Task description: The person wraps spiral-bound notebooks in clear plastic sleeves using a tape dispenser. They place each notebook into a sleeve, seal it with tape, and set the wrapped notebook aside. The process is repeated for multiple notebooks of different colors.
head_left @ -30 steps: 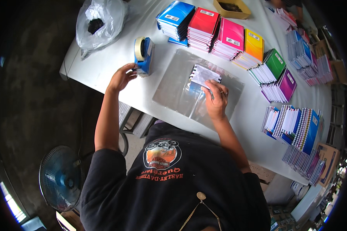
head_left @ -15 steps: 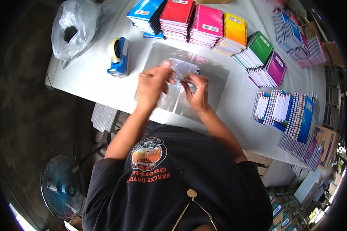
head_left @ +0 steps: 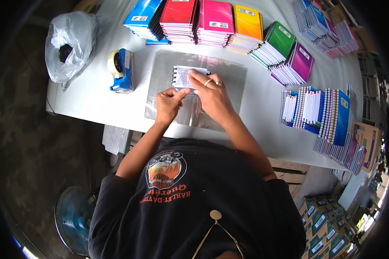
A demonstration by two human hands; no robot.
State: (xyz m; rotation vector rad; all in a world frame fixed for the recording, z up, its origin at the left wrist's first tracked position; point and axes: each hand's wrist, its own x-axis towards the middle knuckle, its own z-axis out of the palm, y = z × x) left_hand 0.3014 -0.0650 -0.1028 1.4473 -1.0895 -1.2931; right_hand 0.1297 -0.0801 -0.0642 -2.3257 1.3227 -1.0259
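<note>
We hold a small notebook pack on the clear plastic sheet.
Our right hand [head_left: 212, 93] presses flat on the small notebook pack [head_left: 183, 77] so it stays put; our left hand [head_left: 167, 103] pinches its near edge, mid-table on the clear plastic sheet [head_left: 229, 73].

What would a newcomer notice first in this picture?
The two hands, left and right, meet at mid-table on a small notebook lying on a clear plastic sheet. Along the far edge runs a row of bright notebook stacks. A blue tape dispenser stands left of the sheet.

Both hands [head_left: 194, 97] on small notepad [head_left: 183, 76], clear plastic sheet [head_left: 229, 73], white table [head_left: 86, 95]
</note>
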